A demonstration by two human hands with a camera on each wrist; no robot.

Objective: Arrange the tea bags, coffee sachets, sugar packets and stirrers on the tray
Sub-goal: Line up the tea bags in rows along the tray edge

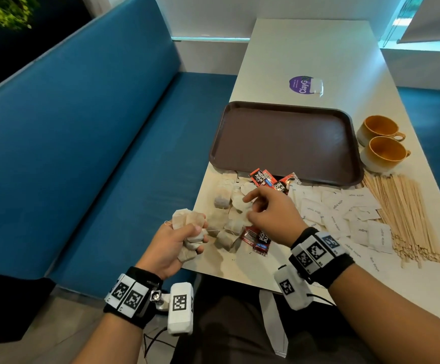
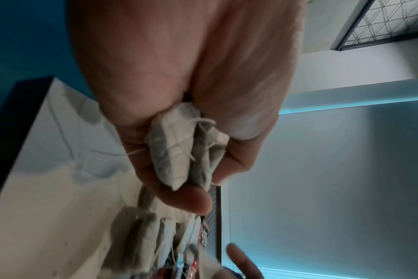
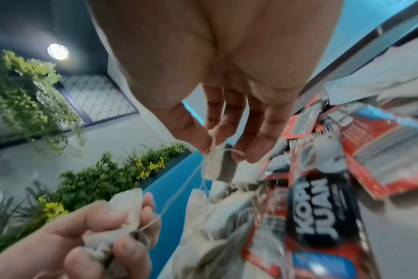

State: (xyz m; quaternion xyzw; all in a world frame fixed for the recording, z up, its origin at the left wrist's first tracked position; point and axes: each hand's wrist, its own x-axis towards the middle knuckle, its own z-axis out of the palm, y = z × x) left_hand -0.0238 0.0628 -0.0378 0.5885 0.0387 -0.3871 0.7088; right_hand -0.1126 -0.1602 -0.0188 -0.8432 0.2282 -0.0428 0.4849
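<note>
Tea bags (image 1: 224, 219), beige paper, being gathered at worktop's near-left edge: left hands (image 1: 174, 245) fist grips a bunch, right hands (image 1: 271, 214) pinches one. Next: carry to empty brown tray (image 1: 287, 143).

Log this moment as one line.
left hand: grips tea bags | right hand: pinches tea bag tag | tray: bare

One brown tray (image 1: 287, 143) and two orange cups (image 1: 380, 143) were present. About five red coffee sachets (image 1: 263, 179) showed. Tea bags (image 1: 226, 216), sugar packets (image 1: 344, 216) and stirrers (image 1: 402, 214) lay heaped, too overlapped to count.
</note>
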